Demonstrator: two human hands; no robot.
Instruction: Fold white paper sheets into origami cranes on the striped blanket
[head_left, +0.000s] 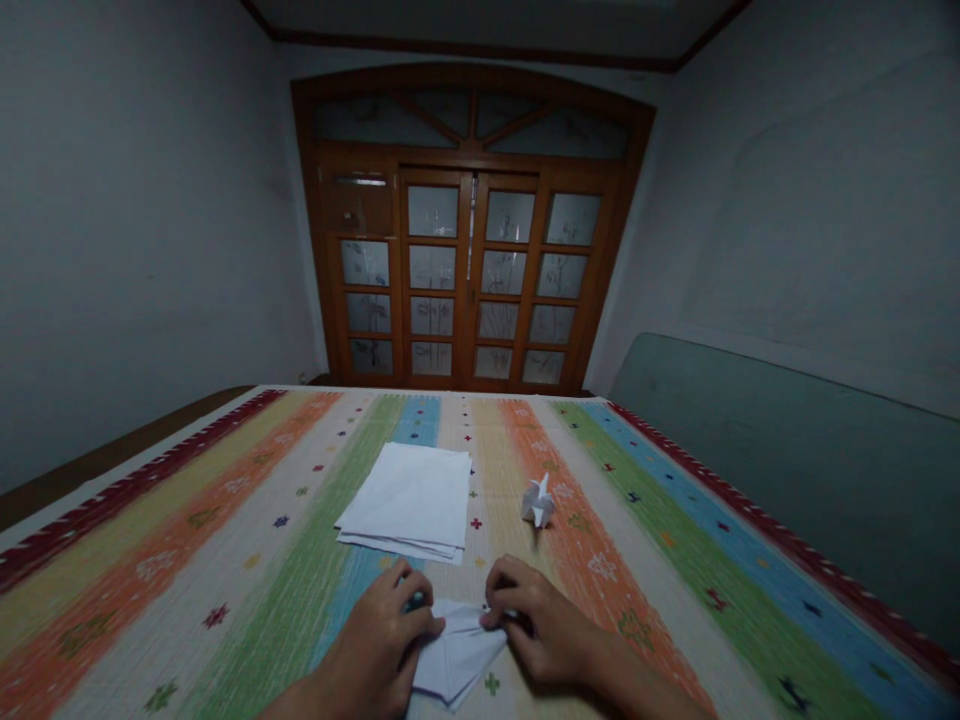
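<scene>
A partly folded sheet of white paper [459, 655] lies on the striped tablecloth near the front edge of the view, its creases showing. At its left side my left hand [386, 625] is closed, thumb and fingers pinching the paper's upper left edge. My right hand [536, 620] pinches the upper right corner, fingers bent and the wrist close to the cloth. Beyond my right hand stands a small folded paper crane [538, 502]. A stack of white square paper sheets [412, 492] lies just beyond my left hand, its edges slightly uneven.
A tablecloth [292, 590] with coloured stripes and small motifs covers the table. Along the right side runs a pale green panel [780, 440]. Wooden doors with glass panes [469, 270] stand past the far table edge, between plain walls.
</scene>
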